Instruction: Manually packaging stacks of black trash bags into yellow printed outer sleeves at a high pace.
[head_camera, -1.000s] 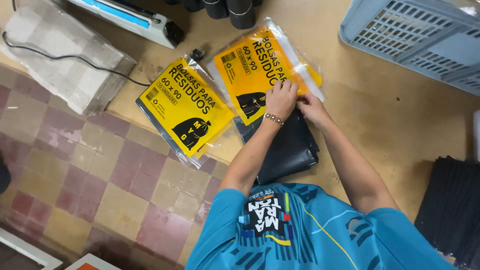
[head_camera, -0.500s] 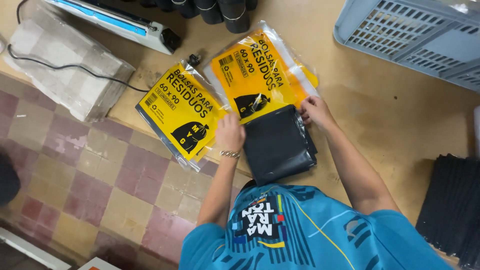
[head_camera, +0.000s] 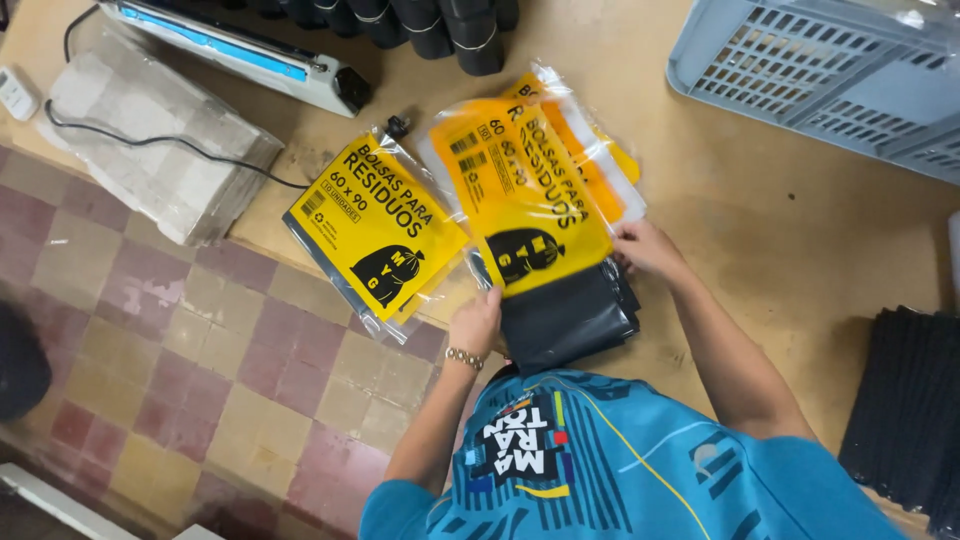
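Observation:
A flat stack of folded black bags (head_camera: 572, 318) lies at the near edge of the wooden table (head_camera: 800, 240). A clear sleeve with a yellow printed label (head_camera: 530, 195) covers its far half. My left hand (head_camera: 477, 322), with a bead bracelet on the wrist, grips the stack's left edge beside the sleeve's open end. On the stack's far right corner, my right hand (head_camera: 647, 250) pinches the sleeve's edge. More yellow-labelled sleeves (head_camera: 610, 150) lie under the top one.
A second yellow-labelled pack (head_camera: 375, 225) lies to the left, overhanging the table edge. Behind it are a heat sealer (head_camera: 240, 55) with its cord, a pile of clear bags (head_camera: 150, 150) and black rolls (head_camera: 440, 25). A grey-blue crate (head_camera: 830, 70) stands far right; another black stack (head_camera: 905, 410) lies near right.
Both hands moved from the sleeve's near end out to the sides of the black stack. The yellow-labelled sleeve now covers the stack's far half.

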